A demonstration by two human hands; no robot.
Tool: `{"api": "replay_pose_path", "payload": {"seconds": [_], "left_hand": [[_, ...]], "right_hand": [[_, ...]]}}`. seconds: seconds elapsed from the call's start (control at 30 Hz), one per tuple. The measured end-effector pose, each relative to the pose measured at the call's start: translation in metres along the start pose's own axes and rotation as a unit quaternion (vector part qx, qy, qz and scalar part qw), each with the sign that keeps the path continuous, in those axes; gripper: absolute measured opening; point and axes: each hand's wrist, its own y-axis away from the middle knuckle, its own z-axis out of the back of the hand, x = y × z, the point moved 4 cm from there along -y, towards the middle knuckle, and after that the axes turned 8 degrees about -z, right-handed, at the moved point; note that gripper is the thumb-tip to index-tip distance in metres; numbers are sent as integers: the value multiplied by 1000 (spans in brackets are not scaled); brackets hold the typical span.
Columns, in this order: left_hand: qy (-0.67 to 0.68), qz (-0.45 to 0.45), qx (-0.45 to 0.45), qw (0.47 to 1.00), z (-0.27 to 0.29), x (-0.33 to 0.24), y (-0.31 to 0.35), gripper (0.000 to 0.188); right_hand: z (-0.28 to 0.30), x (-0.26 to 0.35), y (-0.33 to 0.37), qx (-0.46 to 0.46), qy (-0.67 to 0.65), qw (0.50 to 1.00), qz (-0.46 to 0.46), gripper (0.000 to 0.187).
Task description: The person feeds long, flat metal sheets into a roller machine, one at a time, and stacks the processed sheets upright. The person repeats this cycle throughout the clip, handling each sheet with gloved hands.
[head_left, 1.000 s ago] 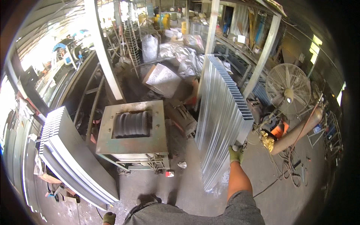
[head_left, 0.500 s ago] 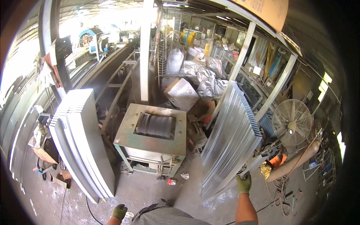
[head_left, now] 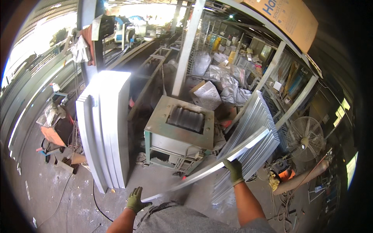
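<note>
As I look down through the head camera, my right hand (head_left: 233, 171), in a green glove, has its fingers clamped on a long, shiny metal strip (head_left: 208, 171). The strip slants across the scene, from the far right, in front of the right stack (head_left: 268, 116) of metal pieces, down to the near left. My left hand (head_left: 136, 200), also gloved, is by the near end with its fingers spread apart; I can't tell if the strip touches it. Past the strip is a big metal box (head_left: 155, 124) with a dark ribbed roller (head_left: 186, 119) in its top. On the left, a tall stack of bright pieces (head_left: 112, 116) stands on the floor (head_left: 58, 202). I think the near end could drop or swing, because only one hand has a firm hold. If it swung to the far side, it could bang the box. If the strip bumped the right stack, those pieces might slide, as they seem to lean. The edges may be sharp, so a slip could cut a glove. A black cord (head_left: 95, 202) lies near the left stack, and a foot could catch on it.
</note>
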Motion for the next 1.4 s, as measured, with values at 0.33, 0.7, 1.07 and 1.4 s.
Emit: {"api": "replay_pose_path", "payload": {"seconds": [0.33,0.7,1.07,1.4], "left_hand": [[-72,76,-85,991,74,1,123,35],[-51,173,-66,981,81,-110,20,50],[90,365,116,919,8,-56,261,52],[110,367,148,912,52,-149,21,55]], "right_hand": [[-168,-2,-38,146,-268,949,-78,54],[-321,-76,-52,169,-333,840,-394,70],[-322,-127,-136,152,-281,889,-327,99],[-314,-102,-237,105,-244,913,-311,84]]}}
